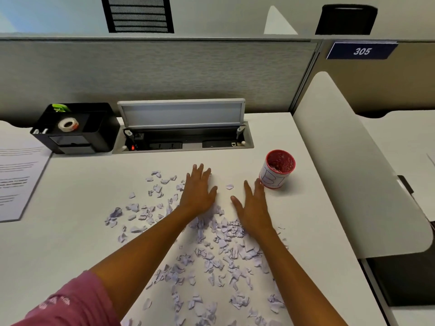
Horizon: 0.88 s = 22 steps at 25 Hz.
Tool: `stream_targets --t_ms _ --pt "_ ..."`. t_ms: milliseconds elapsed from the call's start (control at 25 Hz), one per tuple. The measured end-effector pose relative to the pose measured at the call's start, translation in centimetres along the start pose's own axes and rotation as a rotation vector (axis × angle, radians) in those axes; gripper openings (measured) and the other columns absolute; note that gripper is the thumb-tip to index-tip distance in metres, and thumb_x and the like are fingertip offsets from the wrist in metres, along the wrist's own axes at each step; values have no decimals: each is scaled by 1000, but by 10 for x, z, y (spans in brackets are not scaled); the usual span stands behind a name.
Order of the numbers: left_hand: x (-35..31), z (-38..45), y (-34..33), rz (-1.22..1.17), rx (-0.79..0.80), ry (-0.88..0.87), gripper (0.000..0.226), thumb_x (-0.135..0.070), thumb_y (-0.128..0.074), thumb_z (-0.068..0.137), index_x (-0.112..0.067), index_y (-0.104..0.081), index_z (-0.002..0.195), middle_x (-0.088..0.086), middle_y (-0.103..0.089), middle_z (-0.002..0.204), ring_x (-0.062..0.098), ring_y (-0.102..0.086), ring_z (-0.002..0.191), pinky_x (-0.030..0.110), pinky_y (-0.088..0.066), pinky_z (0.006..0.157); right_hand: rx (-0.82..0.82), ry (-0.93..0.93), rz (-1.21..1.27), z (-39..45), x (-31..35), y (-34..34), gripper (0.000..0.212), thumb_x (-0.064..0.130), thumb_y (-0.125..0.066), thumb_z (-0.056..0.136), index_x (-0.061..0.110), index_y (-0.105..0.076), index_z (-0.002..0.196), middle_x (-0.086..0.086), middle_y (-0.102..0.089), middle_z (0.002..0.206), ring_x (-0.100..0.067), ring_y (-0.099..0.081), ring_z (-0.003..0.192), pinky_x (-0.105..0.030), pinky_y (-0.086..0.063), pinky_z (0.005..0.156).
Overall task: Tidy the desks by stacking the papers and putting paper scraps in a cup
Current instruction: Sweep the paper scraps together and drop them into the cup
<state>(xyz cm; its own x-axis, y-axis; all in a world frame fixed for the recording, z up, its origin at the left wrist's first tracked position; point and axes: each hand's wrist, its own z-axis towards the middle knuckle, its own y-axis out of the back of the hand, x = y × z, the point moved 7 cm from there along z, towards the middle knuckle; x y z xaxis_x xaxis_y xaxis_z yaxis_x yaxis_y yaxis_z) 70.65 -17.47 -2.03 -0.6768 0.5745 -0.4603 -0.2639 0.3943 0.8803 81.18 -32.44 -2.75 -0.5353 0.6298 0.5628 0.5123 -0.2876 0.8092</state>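
Several torn white paper scraps (219, 252) lie scattered over the white desk (70, 243), from the middle down to the near edge. My left hand (199, 189) lies flat on the desk with fingers straight, at the far edge of the scrap pile. My right hand (253, 205) also lies flat with straight fingers, a little to the right, its fingertips close to the cup. The red cup (277, 170) with a white label stands upright at the right and holds scraps. A stack of printed papers (16, 182) lies at the desk's left edge.
A black desk organiser (77, 128) with a tape roll (68, 124) stands at the back left. An open cable hatch (183, 135) sits at the back centre. A white divider panel (353, 161) borders the desk on the right, grey partition behind.
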Motion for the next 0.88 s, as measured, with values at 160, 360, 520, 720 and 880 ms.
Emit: stream_targets --t_ms 160,360,520,720,880 --pt "3 12 -8 57 113 4 65 -43 -36 103 -16 -10 156 11 3 164 31 8 150 44 2 120 48 86 -33 -7 20 -16 63 46 -36 103 16 -19 156 -10 -1 165 -26 2 152 -34 -2 121" --pt "-7 1 -13 48 227 -227 56 -26 -35 105 -9 -17 155 9 -10 163 26 -5 151 38 -6 121 -35 106 42 -4 29 -5 52 24 -42 103 16 -28 153 -8 -20 162 -24 -17 149 -34 -20 120" --pt "-4 -11 -5 54 268 -256 52 -19 -34 104 -8 -23 154 10 -16 162 24 -14 150 33 -13 121 246 262 -152 2 37 -17 51 19 -34 106 20 -24 155 -1 -10 165 -28 -4 152 -39 -10 122" --pt "-1 -43 3 27 370 -182 63 -24 -44 100 -10 -16 155 9 -13 163 23 -18 149 32 -16 119 369 237 -214 -21 31 -2 49 31 -38 106 19 -31 153 1 -16 164 -19 -18 150 -35 -20 118" --pt "-14 -75 0 -103 427 -234 76 -22 -58 93 -24 -15 156 6 -19 162 24 -25 146 38 -25 117 322 183 -227 -49 28 -4 53 33 -54 99 18 -40 147 -4 -25 161 -23 -31 144 -31 -27 114"
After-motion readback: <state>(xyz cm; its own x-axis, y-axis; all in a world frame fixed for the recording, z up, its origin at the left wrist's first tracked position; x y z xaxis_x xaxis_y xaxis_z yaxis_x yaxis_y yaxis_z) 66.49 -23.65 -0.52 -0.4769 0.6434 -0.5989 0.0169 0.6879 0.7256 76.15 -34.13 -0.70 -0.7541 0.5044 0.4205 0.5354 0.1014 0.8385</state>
